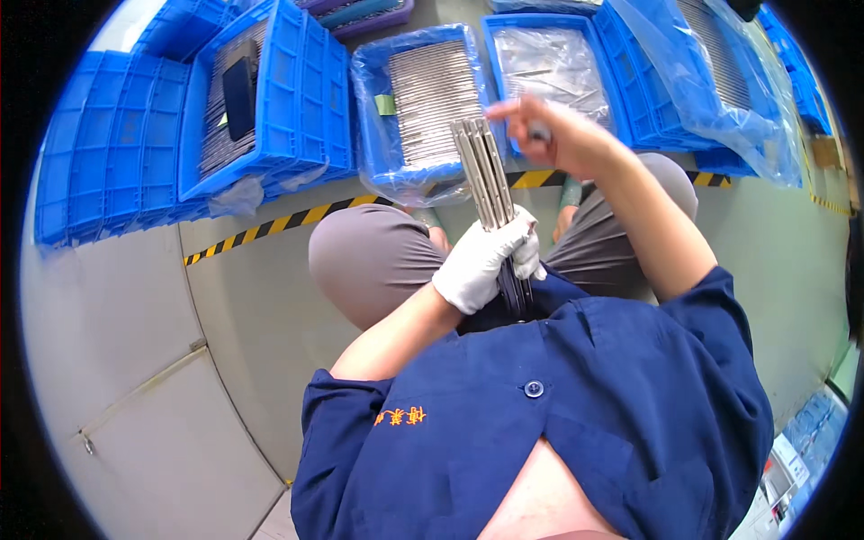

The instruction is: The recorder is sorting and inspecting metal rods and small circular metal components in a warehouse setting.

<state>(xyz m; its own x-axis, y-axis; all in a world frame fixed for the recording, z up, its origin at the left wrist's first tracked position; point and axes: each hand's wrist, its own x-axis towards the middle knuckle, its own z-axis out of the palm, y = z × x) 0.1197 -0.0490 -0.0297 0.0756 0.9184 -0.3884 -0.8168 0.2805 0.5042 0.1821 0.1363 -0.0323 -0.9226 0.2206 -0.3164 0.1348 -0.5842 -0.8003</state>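
In a white glove, my left hand (486, 261) is closed around a bundle of long, narrow metal rails (489, 175). The bundle stands tilted in front of my lap, its far end toward the bins. Up and to the right of it is my bare right hand (560, 137), smeared by motion. One of its fingers points toward the top of the rails, and a small dark grey thing shows among the fingers; its kind and how firmly it is held are unclear. Beyond the hands, a blue bin (369, 148) lined with clear plastic holds stacked rows of similar metal rails (436, 99).
To the right stands another blue bin (493, 67) with plastic film and loose metal pieces. Stacked blue crates (301, 90) rise at the left, a dark phone-like slab (238, 99) lying on their rails. More crates (643, 108) stand right. Yellow-black tape (297, 219) crosses the floor.
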